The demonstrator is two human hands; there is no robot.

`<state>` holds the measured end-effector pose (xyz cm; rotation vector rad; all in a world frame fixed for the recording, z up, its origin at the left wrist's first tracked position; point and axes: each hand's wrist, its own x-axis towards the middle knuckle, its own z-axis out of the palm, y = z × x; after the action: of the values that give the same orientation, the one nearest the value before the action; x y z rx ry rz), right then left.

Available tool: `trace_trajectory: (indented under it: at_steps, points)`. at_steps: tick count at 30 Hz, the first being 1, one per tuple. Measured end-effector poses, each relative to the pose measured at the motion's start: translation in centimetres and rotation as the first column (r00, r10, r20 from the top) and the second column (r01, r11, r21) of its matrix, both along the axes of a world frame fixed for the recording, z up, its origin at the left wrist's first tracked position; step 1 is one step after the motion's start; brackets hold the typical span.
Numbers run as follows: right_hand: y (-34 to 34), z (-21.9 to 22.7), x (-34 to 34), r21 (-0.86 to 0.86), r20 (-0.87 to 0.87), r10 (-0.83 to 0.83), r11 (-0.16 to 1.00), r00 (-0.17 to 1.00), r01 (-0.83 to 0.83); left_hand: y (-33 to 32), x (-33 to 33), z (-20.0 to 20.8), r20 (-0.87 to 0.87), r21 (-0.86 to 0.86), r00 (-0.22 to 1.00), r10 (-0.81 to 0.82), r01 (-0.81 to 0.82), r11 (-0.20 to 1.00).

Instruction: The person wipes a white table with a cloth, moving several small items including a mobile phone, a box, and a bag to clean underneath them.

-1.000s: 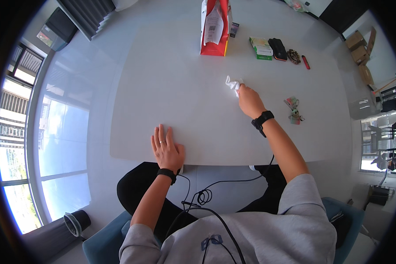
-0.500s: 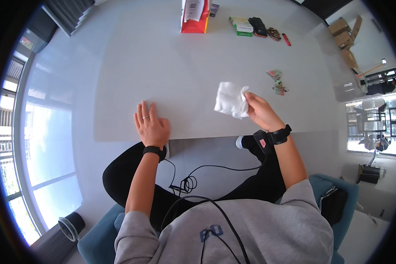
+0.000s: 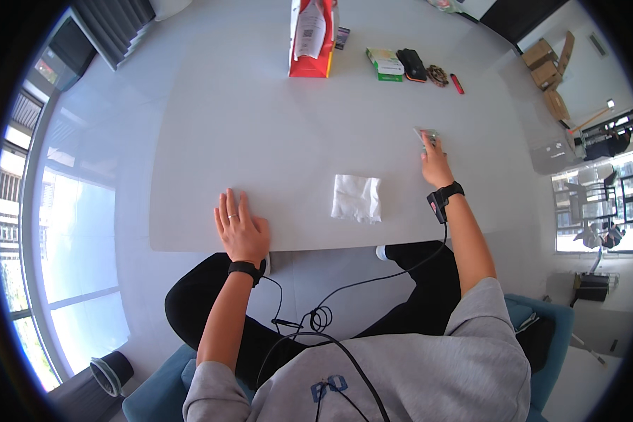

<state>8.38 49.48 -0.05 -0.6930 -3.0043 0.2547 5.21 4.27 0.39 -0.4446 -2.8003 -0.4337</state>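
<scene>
My left hand (image 3: 243, 228) lies flat on the white table (image 3: 260, 133) near its front edge, fingers stretched out and a ring on one of them. My right hand (image 3: 436, 165) reaches over the right side of the table. Its fingers are closed on a small crumpled plastic wrapper (image 3: 427, 132) with green and pink colours, which they partly cover. Between my hands a folded white tissue (image 3: 356, 198) rests on the tabletop, touched by neither.
At the back stand a red and white paper bag (image 3: 311, 63), a green and white box (image 3: 385, 65), a black case (image 3: 412, 65), a beaded bracelet (image 3: 437, 75) and a slim red object (image 3: 457, 84). A black cable (image 3: 373, 283) runs from my right wrist across my lap.
My right hand has let go of the tissue, now lying on the table, and moved away to the wrapper, which has shifted left. My left hand stays on the table.
</scene>
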Motion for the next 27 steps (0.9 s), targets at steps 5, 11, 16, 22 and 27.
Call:
trace_trajectory:
  at_steps: [5,11,16,22,27]
  points:
    - [-5.4,0.4,-7.5,-0.137,-0.052,0.184,0.972,0.982,-0.189,-0.7,0.0,0.2,0.001,-0.014,1.0,0.021,-0.021,1.0]
    - [-9.8,1.0,-16.8,-0.035,-0.001,0.078,0.996,0.997,-0.078,-0.9,0.2,0.7,0.025,-0.003,1.0,0.009,-0.009,1.0]
    - [-7.2,0.3,-24.9,-0.078,-0.005,0.067,0.995,0.998,-0.068,-0.1,0.0,0.7,0.054,0.011,0.998,-0.017,0.016,1.0]
    - [-5.2,4.2,-24.9,-0.096,-0.172,0.141,0.983,0.975,-0.159,-0.7,-0.2,0.9,0.049,-0.014,0.999,-0.016,0.017,1.0]
    - [-4.4,3.1,-22.2,-0.711,0.211,0.169,0.702,0.963,0.032,-0.4,-0.3,0.8,0.03,-0.003,0.999,-0.018,0.018,1.0]
